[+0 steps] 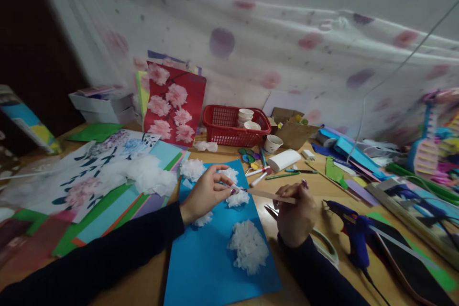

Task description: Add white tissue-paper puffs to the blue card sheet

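On the blue sheet (218, 263) lie several fluffy white tissue-paper flowers, the largest white flower (249, 247) near its front right. My left hand (210, 193) reaches over the sheet, thumb and fingers pinched at the edge of a smaller white flower (238, 199). A flat, tan wooden stick (270, 195) is gripped in my right hand (297, 213), off the sheet's right edge. The stick's far end points left and comes close to the pinched flower; what is at its tip is too small to make out. Scissors (271, 212) lie partly beneath my right hand.
A blue glue gun (353, 232) and a dark phone (405, 260) lie at right. Behind are a red basket (222, 136) with paper cups, a white cup (273, 144) and a red flower picture (175, 100). Coloured paper (118, 210) and white fluff (154, 177) cover the left.
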Motion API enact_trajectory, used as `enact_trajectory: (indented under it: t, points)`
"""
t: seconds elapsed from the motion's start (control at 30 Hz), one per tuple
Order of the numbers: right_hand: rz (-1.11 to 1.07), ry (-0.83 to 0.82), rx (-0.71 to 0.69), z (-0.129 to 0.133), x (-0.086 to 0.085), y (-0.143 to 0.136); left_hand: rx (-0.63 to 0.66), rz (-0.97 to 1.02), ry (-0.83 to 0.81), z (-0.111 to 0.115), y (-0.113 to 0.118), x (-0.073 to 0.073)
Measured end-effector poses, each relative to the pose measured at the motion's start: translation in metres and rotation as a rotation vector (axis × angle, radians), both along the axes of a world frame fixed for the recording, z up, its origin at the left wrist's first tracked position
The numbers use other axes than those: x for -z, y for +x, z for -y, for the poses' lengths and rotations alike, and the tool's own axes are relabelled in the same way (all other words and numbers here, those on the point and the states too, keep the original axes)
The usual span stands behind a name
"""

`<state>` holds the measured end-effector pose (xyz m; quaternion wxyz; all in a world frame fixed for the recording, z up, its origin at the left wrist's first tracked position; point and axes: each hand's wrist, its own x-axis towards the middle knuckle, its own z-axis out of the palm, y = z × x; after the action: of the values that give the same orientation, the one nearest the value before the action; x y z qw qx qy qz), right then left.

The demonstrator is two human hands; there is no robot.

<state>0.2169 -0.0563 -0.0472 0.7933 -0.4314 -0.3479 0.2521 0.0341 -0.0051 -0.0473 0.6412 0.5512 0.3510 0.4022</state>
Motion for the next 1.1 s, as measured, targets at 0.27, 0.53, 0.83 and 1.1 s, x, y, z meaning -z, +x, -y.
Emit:
enact_trajectory:
  t: [0.27, 0.53, 0.83, 1.1]
  points:
    - [-0.06, -0.061, -0.022, -0.0059, 0.0021, 0.003, 0.064, -0.018, -0.035, -0.0004, -0.0004, -0.0011]
    - [-0.063, -0.122, -0.029, -0.0039, 0.0042, -0.0005, 0.132, 0.109, -0.116, 0.0009, 0.0012, 0.0013]
    - [-0.045, -0.127, -0.049, -0.0038, 0.0045, -0.0023, 0.139, 0.095, -0.105, 0.0002, 0.0008, 0.0026]
    - [-0.055, -0.167, -0.061, -0.0044, 0.0021, -0.0032, 0.197, 0.069, -0.083, -0.0013, -0.002, -0.0008]
